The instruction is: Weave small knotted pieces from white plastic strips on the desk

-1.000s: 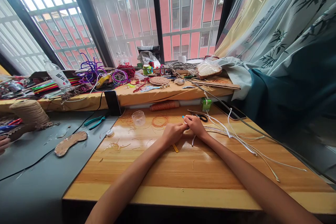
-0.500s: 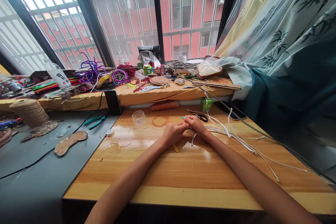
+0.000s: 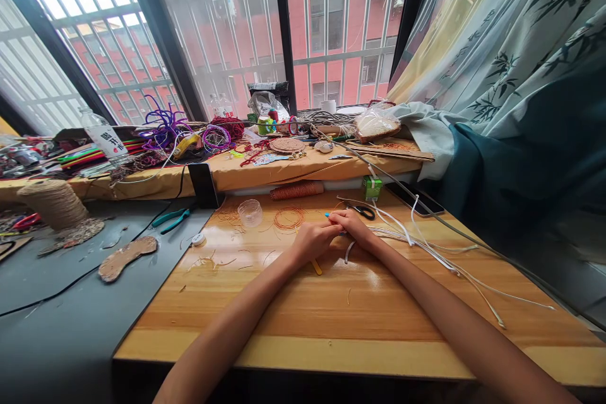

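My left hand (image 3: 315, 238) and my right hand (image 3: 353, 225) meet over the wooden table, fingers curled together. Both are closed, and what they hold is mostly hidden. A small bright blue tip (image 3: 327, 214) pokes out beyond the fingers. Under my right hand a short white strip (image 3: 349, 252) curves down to the tabletop. The end of a flat yellow stick (image 3: 316, 267) shows below my left wrist. Long white cords (image 3: 442, 260) spread out to the right of my right hand. Black-handled scissors (image 3: 365, 211) lie just behind it.
Behind my hands are a coil of copper-coloured wire (image 3: 288, 218), a clear round tub (image 3: 250, 213), a spool of orange thread (image 3: 297, 190) and a green box (image 3: 372, 187). Teal-handled pliers (image 3: 171, 219) and a twine spool (image 3: 54, 205) occupy the grey table. Craft materials crowd the shelf (image 3: 265, 173).
The blue tip has shifted slightly left and my right fingers have moved a little. Another person's hand at the far left edge has gone from view, and a red item shows there.
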A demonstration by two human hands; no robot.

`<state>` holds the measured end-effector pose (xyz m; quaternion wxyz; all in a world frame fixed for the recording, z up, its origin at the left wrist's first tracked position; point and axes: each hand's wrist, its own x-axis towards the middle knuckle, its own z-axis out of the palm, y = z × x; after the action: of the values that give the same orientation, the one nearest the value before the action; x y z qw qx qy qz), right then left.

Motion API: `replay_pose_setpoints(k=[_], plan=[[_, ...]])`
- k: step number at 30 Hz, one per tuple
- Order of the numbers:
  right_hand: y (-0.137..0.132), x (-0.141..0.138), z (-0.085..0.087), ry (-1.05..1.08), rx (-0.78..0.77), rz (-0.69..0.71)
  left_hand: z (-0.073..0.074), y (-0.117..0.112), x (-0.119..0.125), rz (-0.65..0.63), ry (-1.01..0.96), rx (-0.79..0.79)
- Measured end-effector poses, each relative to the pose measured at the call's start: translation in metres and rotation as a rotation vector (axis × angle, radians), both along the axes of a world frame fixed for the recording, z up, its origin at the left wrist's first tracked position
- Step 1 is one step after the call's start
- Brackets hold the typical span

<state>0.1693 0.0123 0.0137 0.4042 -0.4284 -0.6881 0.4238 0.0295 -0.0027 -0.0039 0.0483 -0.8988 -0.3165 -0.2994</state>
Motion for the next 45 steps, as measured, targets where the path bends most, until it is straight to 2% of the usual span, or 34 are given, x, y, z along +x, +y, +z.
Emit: replay_pose_setpoints(k=[18,25,34,45], plan=[[0.0031,0.0017,-0.0027,0.021,-0.043,0.025,-0.0017,0.0007,-0.0002,-0.038,-0.037,0.036],[-0.0005,0.0028,0.0024,0.033,-0.068,0.064,-0.0033,0.0018,-0.0009,-0.066,-0.127,0.031],[0.0012,0.0032,0.0,0.044,-0.074,0.079,-0.0045,0.0028,-0.0001,-0.082,-0.247,0.032],[0.0021,0.0058,0.0007,-0.017,-0.044,0.088,0.0006,0.0006,0.0006,-0.024,-0.374,-0.029]])
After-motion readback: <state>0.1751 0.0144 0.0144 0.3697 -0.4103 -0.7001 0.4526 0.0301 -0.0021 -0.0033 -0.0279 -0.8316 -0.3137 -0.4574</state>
